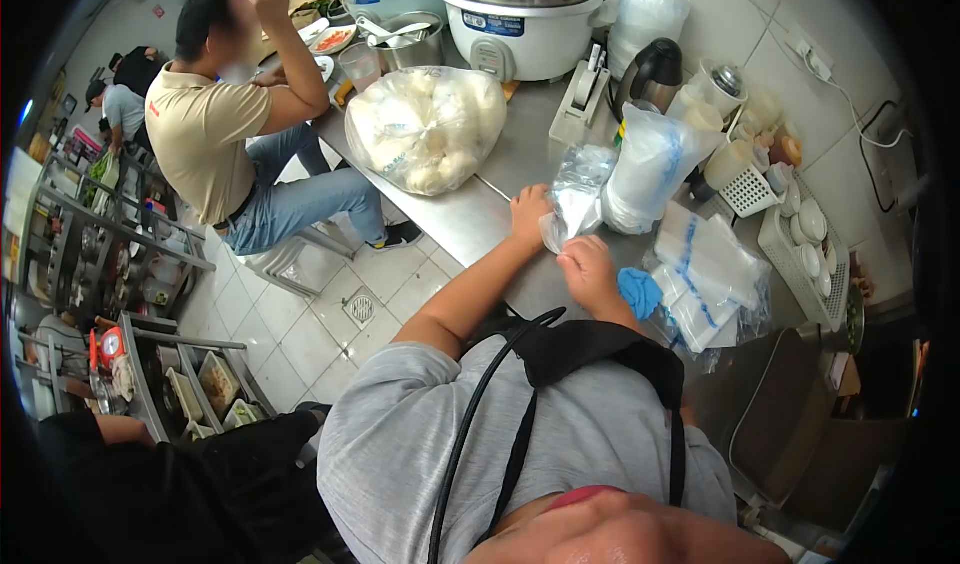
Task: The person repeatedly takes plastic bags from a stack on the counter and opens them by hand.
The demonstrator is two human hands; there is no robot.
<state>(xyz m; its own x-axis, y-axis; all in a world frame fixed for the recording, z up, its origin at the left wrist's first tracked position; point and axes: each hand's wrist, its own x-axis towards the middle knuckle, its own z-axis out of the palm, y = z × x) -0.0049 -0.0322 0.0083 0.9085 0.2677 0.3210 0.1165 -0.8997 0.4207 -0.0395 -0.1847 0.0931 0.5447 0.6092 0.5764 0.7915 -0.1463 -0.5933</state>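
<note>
At the steel table, a clear plastic bag (578, 207) lies between my two hands. My left hand (530, 211) is closed at the left side of the bag, fingers on its edge. My right hand (588, 266) is curled in a pinch on the near edge of the same bag. Just beyond stands a tall pack of clear plastic bags (648, 169). To the right of my right hand lie a blue cloth or glove (639, 291) and flat packs of white plastic bags with blue print (700, 274). A tape dispenser (580, 94) stands farther back.
A big plastic bag of pale, round lumps (425, 129) sits on the steel table (480, 224). Behind it is a rice cooker (520, 24). A person in a beige shirt (205, 124) sits at the table's left. A basket of bowls (808, 254) stands right; another person's dark clothing (190, 484) shows lower left.
</note>
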